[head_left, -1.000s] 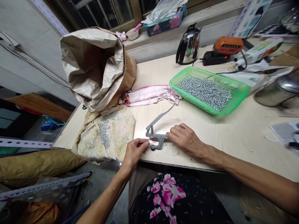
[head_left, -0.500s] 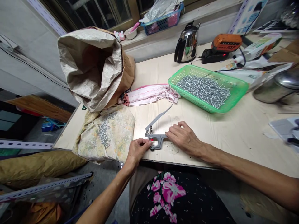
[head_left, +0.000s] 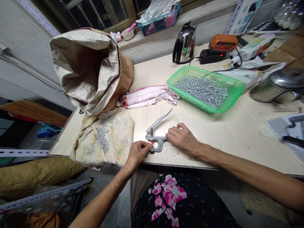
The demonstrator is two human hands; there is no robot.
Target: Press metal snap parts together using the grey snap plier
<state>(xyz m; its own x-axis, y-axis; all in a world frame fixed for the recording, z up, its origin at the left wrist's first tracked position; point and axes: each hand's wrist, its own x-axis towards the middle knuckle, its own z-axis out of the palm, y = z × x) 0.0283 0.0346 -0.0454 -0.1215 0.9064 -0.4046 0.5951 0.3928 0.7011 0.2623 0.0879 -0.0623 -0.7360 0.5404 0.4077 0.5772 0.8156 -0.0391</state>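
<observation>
A grey hand press tool (head_left: 155, 136) with a raised lever lies near the front edge of the pale table (head_left: 237, 136). My left hand (head_left: 137, 152) is pinched at the tool's jaw, holding a small part I cannot make out. My right hand (head_left: 182, 138) rests on the tool's body with curled fingers, pressing it to the table. A floral cloth (head_left: 104, 137) carrying several small metal pieces lies just left of my left hand.
A green basket (head_left: 234, 91) full of metal pieces stands behind the tool. A large paper sack (head_left: 87, 68) and pink fabric (head_left: 148, 96) sit at the left. A kettle (head_left: 184, 44), an orange charger (head_left: 223, 42) and a steel pot (head_left: 277, 85) line the back and right.
The view has shifted slightly left. Both hands stay at the tool; the left hand's pinch remains at the jaw.
</observation>
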